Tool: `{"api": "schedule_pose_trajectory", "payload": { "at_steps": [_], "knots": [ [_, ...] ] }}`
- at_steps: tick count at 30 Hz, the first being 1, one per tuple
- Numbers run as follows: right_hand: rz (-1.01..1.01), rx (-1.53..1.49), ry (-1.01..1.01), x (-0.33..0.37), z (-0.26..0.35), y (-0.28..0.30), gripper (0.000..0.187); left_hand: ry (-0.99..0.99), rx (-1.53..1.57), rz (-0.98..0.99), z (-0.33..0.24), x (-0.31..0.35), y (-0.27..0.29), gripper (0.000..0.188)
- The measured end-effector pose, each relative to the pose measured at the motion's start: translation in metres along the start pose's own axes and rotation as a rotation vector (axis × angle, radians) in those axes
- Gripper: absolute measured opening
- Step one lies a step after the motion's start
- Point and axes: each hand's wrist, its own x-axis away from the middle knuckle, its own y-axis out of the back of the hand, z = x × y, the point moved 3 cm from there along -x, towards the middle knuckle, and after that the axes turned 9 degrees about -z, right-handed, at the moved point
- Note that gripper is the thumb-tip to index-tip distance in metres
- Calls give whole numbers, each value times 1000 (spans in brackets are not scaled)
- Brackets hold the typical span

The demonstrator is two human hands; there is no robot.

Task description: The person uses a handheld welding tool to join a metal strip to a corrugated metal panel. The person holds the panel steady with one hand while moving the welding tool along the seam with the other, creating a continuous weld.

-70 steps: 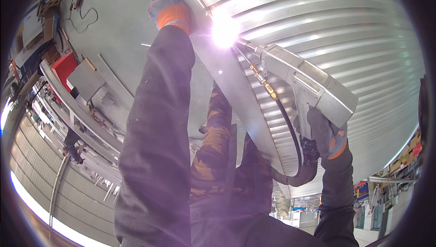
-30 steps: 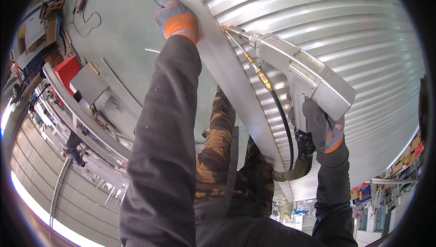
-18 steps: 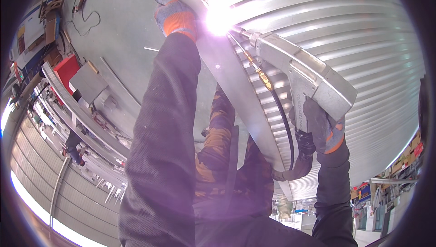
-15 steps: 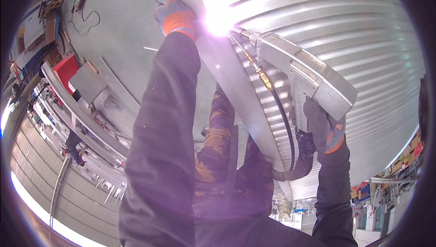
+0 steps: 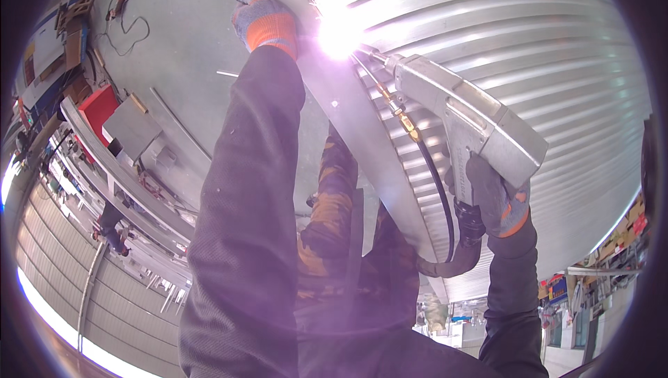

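Again, arc (image 5: 339,34) at welding gun (image 5: 473,124) tip

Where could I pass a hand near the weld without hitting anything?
Bare corrugated metal lies open up and to the right of the welding gun held by the right hand. Bare grey floor shows left of the left hand. It is crowded between the forearms: arc glare, flat strip and black hose sit close together.
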Motion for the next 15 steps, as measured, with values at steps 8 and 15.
{"api": "schedule_pose_trajectory", "payload": {
  "at_steps": [8, 15],
  "knots": [
    [-7, -275, -214, -15, 21, -2, 79, -22, -33, -7, 3, -4, -2, 79],
    [26, -641, -291, -36, 1, -23, 95, -12, -59, -25, -1, -2, -9, 83]
  ]
}}
